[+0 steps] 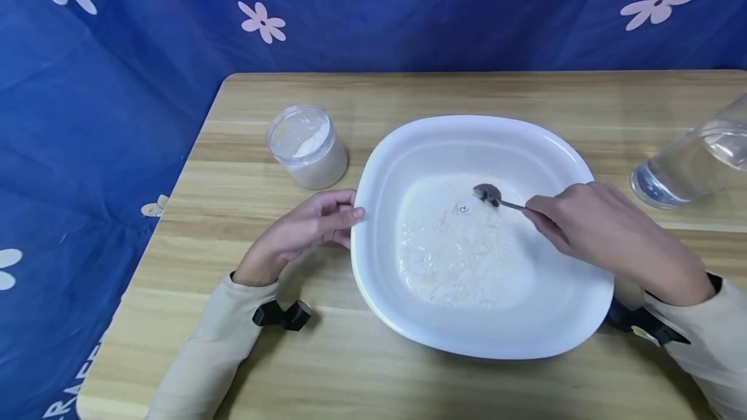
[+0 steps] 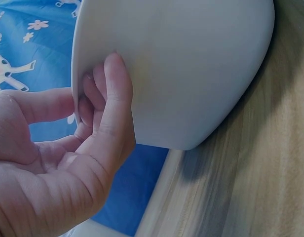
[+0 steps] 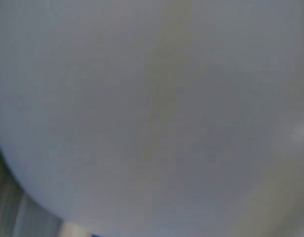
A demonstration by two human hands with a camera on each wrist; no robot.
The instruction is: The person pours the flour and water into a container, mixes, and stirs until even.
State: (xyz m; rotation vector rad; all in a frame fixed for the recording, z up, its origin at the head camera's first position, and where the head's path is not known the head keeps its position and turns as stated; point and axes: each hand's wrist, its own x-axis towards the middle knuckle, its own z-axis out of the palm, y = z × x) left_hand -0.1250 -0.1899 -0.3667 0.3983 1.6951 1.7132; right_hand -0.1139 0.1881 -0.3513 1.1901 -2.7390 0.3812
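Observation:
A large white plastic basin (image 1: pixel 408 323) stands on the table, with a wet, lumpy whitish mixture (image 1: pixel 455 251) spread over its floor. My left hand (image 1: pixel 312 225) pinches the basin's left rim, thumb on top and fingers against the outer wall; the left wrist view shows the fingers (image 2: pixel 117 94) curled under the rim. Over the basin's right side, my right hand (image 1: pixel 601 232) grips the handle of a metal spoon (image 1: pixel 487 194). The spoon's bowl is over the far part of the mixture. In the right wrist view the basin's outer wall (image 3: pixel 142 123) fills nearly everything and hides the hand.
Left of the basin, behind my left hand, stands an uncovered clear jar (image 1: pixel 315 164) of white powder. A glass of water (image 1: pixel 671 170) is at the right. The wooden table (image 1: pixel 192 225) meets a blue flowered cloth (image 1: pixel 408 18) at the back and left.

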